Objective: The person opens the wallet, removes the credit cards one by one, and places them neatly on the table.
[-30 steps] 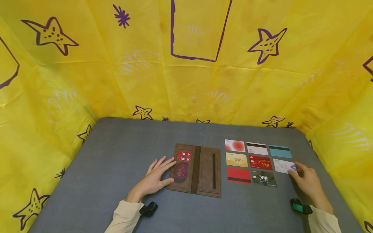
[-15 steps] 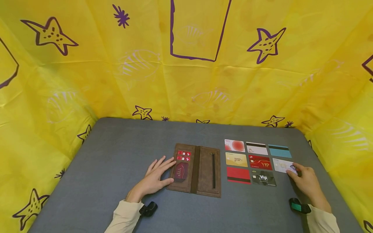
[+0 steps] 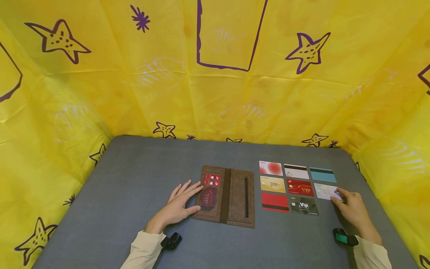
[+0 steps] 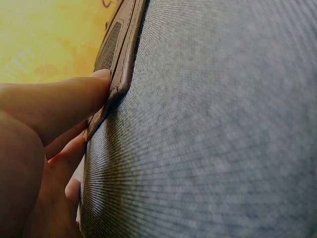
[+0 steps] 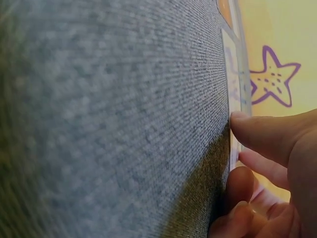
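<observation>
A brown long wallet lies unfolded on the table, with red cards in its left-side slots and a dark red VIP card in the window below. My left hand rests at the wallet's left edge, fingers fairly straight; in the left wrist view the thumb touches the wallet's corner. On the right, a white card lies flat at the end of the middle row. The thumb and fingers of my right hand pinch its right end, covering part of it.
Several other cards lie in rows: a white-and-red card, a gold card, a red VIP card, a blue card, a black Vip card. The grey table meets yellow cloth behind.
My right hand has shifted slightly left on the white card, its fingers closer over the card's right end. The left hand and wallet have stayed put.
</observation>
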`<state>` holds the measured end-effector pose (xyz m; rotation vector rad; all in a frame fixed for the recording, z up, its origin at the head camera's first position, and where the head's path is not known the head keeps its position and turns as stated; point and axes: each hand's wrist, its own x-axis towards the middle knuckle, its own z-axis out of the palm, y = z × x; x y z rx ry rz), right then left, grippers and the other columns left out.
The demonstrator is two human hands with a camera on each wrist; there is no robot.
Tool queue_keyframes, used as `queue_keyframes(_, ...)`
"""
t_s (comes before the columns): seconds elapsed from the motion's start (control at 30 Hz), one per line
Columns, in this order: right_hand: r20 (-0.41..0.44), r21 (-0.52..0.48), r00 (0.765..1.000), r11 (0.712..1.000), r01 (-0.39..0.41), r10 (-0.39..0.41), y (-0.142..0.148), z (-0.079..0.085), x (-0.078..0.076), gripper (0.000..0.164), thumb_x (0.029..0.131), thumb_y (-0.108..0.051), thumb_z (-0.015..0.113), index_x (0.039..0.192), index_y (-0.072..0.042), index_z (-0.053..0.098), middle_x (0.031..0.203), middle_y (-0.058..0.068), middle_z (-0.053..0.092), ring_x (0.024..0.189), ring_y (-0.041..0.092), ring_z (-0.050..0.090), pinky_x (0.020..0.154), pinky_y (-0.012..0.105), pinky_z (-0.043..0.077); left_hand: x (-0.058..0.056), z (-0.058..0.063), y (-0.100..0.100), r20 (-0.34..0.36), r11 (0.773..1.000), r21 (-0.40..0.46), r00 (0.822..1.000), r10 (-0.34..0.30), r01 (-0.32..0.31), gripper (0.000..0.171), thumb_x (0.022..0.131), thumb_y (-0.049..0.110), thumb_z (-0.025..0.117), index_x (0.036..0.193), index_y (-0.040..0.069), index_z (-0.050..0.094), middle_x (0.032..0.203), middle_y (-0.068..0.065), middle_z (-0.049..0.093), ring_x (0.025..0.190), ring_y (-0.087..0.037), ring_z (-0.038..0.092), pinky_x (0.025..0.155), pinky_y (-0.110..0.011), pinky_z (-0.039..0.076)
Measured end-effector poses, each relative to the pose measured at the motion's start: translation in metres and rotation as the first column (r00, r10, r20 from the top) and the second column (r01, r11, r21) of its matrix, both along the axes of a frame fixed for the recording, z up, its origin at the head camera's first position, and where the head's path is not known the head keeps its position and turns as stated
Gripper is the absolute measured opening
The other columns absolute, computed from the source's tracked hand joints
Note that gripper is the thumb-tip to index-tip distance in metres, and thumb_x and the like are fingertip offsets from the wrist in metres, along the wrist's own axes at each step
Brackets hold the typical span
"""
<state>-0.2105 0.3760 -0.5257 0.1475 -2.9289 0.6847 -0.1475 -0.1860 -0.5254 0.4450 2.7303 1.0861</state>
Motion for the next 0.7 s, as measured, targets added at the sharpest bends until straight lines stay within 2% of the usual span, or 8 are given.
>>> queue_keyframes(0.3, -0.135, -0.022, 0.991, 1.000, 0.018, -0.021, 0.000, -0.002, -0.001, 0.032, 0.082, 0.002, 0.069, 0.107, 0.021, 0.062, 0.091, 0.040, 0.064, 0.077, 0.045, 0.056, 0.066, 0.041, 0.039, 0.000, -0.001, 0.001, 0.007, 1.000, -0.002, 1.000, -0.001, 0.001, 0.064, 0.093, 0.026, 0.069, 0.150, 0.014, 0.044, 0.161, -0.005, 0.036, 0.154, -0.037, 0.014, 0.120, -0.061, 0.001)
queue_keyframes(0.43, -0.138, -0.070, 0.988, 0.996, 0.063, -0.072, -0.007, 0.004, 0.001, 0.034, 0.084, -0.001, 0.066, 0.107, 0.023, 0.060, 0.098, 0.044, 0.061, 0.084, 0.053, 0.056, 0.072, 0.053, 0.042, 0.000, -0.001, 0.001, 0.008, 1.000, 0.001, 1.000, -0.002, 0.002, 0.064, 0.093, 0.026, 0.070, 0.150, 0.014, 0.044, 0.161, -0.005, 0.036, 0.154, -0.037, 0.014, 0.120, -0.061, 0.001)
queue_keyframes(0.53, -0.132, -0.100, 0.986, 0.991, 0.085, -0.098, -0.016, 0.011, 0.001, 0.035, 0.086, -0.004, 0.064, 0.111, 0.021, 0.059, 0.101, 0.044, 0.059, 0.092, 0.054, 0.053, 0.076, 0.056, 0.039, 0.000, -0.001, 0.001, 0.006, 1.000, -0.002, 1.000, -0.002, 0.002, 0.064, 0.093, 0.026, 0.069, 0.150, 0.014, 0.044, 0.161, -0.005, 0.036, 0.154, -0.037, 0.014, 0.120, -0.061, 0.001)
queue_keyframes(0.6, -0.134, -0.111, 0.986, 0.990, 0.089, -0.103, -0.023, 0.017, 0.002, 0.035, 0.088, -0.005, 0.065, 0.113, 0.019, 0.060, 0.100, 0.041, 0.059, 0.090, 0.049, 0.054, 0.072, 0.050, 0.039, 0.000, -0.001, 0.001, 0.004, 1.000, -0.004, 1.000, -0.003, 0.003, 0.064, 0.093, 0.026, 0.069, 0.150, 0.014, 0.044, 0.161, -0.005, 0.036, 0.154, -0.037, 0.014, 0.120, -0.061, 0.001)
queue_keyframes(0.7, -0.132, -0.115, 0.987, 0.990, 0.081, -0.096, -0.033, 0.025, 0.001, 0.033, 0.090, -0.008, 0.066, 0.115, 0.013, 0.062, 0.099, 0.034, 0.059, 0.076, 0.019, 0.061, 0.066, 0.033, 0.040, 0.000, -0.001, 0.000, 0.003, 1.000, -0.001, 1.000, -0.004, 0.004, 0.064, 0.093, 0.026, 0.069, 0.150, 0.013, 0.045, 0.161, -0.005, 0.036, 0.154, -0.037, 0.014, 0.120, -0.061, 0.001)
